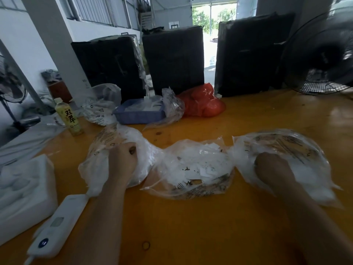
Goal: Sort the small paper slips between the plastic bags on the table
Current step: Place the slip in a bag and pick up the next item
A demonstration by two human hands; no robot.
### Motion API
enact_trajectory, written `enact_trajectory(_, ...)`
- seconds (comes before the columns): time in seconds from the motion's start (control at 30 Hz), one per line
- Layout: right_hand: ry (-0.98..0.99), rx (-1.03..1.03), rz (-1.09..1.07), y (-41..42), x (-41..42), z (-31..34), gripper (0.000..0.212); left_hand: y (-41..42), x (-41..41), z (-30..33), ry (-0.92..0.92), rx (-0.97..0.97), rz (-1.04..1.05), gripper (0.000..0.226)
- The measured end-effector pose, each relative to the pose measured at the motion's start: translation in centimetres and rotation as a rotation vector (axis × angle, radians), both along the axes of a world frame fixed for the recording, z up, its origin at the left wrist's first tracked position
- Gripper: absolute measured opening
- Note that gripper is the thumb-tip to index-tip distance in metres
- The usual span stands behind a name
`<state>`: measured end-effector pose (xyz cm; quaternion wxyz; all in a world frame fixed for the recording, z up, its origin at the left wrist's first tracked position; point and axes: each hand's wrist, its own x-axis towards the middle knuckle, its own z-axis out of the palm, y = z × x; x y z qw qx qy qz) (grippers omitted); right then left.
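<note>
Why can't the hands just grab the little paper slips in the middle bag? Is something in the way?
Nothing solid blocks them. The left hand is in the left bag and the right hand is in the right bag. The middle bag of paper slips lies between, with only its thin plastic over them.

The table (191, 226) is orange-yellow with a smooth, glossy finish that mirrors the light. On it lie three clear plastic bags (193, 169), thin, crinkled and shiny, with white matt paper slips (202, 165) inside. Behind them on the table, the red bag (204, 102) is glossy plastic, the blue tray (137, 115) matt plastic. Near the table's left edge, the white device (57, 224) is smooth plastic.
</note>
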<state>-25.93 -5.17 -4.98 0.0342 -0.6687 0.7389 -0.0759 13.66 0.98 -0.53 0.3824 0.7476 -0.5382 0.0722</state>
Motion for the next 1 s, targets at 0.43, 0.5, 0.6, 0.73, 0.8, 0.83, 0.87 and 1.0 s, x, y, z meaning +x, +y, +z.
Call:
enact_trajectory(0.43, -0.213, -0.346, -0.061, 1.7, -0.3, 2.0, 0.024, 2.6, -1.8, 1.2, -0.070, -0.359, 0.168, 0.026)
enact_trajectory(0.5, -0.261, -0.358, -0.080, 2.0, 0.2, 2.3, 0.021, 3.3, -4.9, 0.6, -0.034, -0.525, -0.028, 0.020)
enact_trajectory(0.6, -0.305, -0.345, -0.088, 2.3, 0.4, 2.4, 0.027, 3.4, -9.0, -0.9, 0.119, -0.415, -0.358, 0.019)
enact_trajectory(0.73, -0.516, -0.578, 0.004, 3.2, 1.4, 3.0, 0.018, 2.4, -11.7, -3.5, 0.469, 0.169, -0.656, 0.019)
enact_trajectory(0.8, -0.759, -0.518, 0.108, 3.9, 2.9, 3.4, 0.009, 2.0, -12.2, -4.8, 0.737, 0.322, -0.721, 0.014)
enact_trajectory(0.83, -0.895, -0.410, 0.172, 4.3, 3.7, 3.5, 0.006, 1.9, -12.4, -5.5, 0.813, 0.312, -0.715, 0.013)
enact_trajectory(0.87, -1.020, -0.288, 0.236, 4.7, 4.6, 3.5, 0.005, 1.9, -12.4, -5.9, 0.848, 0.281, -0.704, 0.017)
enact_trajectory(1.0, -1.229, -0.052, 0.373, 5.4, 7.6, 2.3, 0.012, 2.5, -12.5, -6.6, 0.850, 0.187, -0.690, 0.043)
